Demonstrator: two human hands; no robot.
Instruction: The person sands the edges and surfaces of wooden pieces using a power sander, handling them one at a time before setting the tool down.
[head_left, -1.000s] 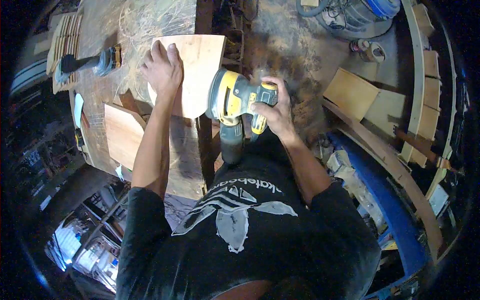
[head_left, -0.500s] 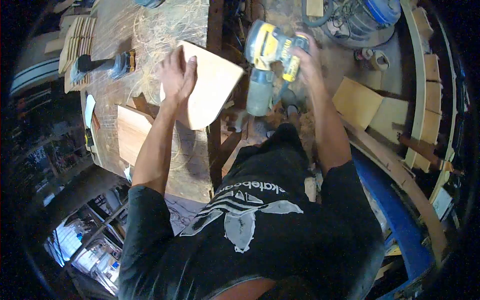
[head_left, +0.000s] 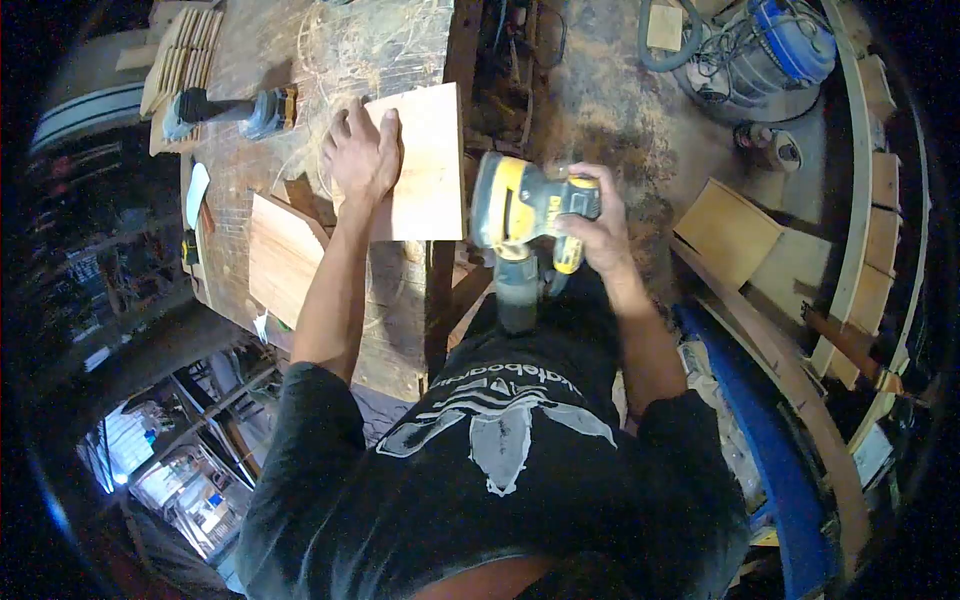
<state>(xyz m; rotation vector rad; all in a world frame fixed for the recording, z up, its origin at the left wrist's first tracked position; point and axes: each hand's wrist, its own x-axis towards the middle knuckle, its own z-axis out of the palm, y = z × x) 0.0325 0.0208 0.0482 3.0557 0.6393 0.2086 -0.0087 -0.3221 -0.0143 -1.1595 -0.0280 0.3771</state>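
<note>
My left hand [head_left: 364, 155] lies with its fingers spread on the left part of a pale wooden board [head_left: 430, 165]. The board rests on the workbench [head_left: 390, 340] and reaches its right edge. My right hand [head_left: 600, 222] is wrapped round the grip of a yellow and black sander [head_left: 530, 205], held just off the bench. The sander's round pad faces the board's right edge; whether they touch I cannot tell. A dust canister [head_left: 517, 290] hangs from the tool. Another board [head_left: 285, 255] lies on the bench beside my left forearm.
A second power tool [head_left: 235, 112] and a stack of thin wooden pieces [head_left: 190, 55] are at the bench's far left. A blue vacuum [head_left: 785, 50] stands on the floor at the back right. Boards [head_left: 730, 230] and long planks line the right side.
The board under my left hand has turned so its right edge runs nearly straight along the bench edge. My right hand has brought the sander lower in view, its pad now turned toward that edge.
</note>
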